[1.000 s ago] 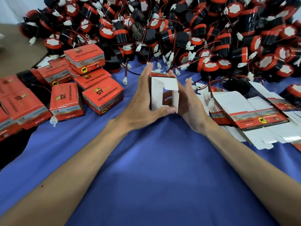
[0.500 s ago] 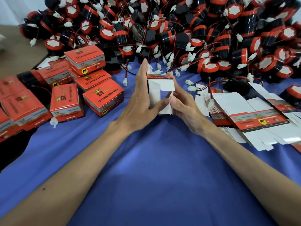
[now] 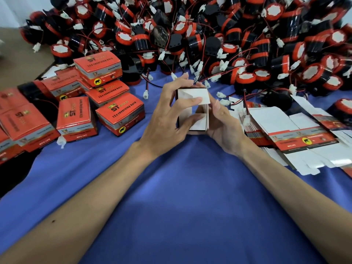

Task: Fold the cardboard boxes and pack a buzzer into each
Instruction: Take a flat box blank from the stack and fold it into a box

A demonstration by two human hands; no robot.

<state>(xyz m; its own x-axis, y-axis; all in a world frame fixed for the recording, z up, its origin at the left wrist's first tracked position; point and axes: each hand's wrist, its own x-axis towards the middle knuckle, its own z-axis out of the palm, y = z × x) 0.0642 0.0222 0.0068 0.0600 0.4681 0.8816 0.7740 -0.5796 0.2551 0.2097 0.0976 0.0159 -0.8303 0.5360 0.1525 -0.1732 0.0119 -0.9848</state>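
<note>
Clerk: Largest entry first?

Checker: Blue cloth, covering the table. Next, buzzers: one heap along the far side, black and red, with thin wires and white plugs. They look solid for their bulk and are probably best lifted by the round body, never by the wire.

Clerk: Cartons?

Checker: Closed boxes, orange-red, stacked at far left. Flat blanks, fanned out at right, with white undersides and one printed face showing.

Clerk: The piece in work?

Checker: Half-folded box, one, held over the cloth at centre, just in front of the heap. Its white inner flaps face the person and the end is not yet closed. It is thin card, so likely light, stiff across the panels and prone to creasing at the flap hinges. It should be held by the side walls and the flaps pressed near their fold lines.

Clerk: Hands?

Checker: Left hand: fingers curled over the top, one fingertip pressing the upper flap, thumb against the lower flap. Right hand: cupping the right wall, thumb by the flap edge. Both grip the box, and neither holds a buzzer.
</note>
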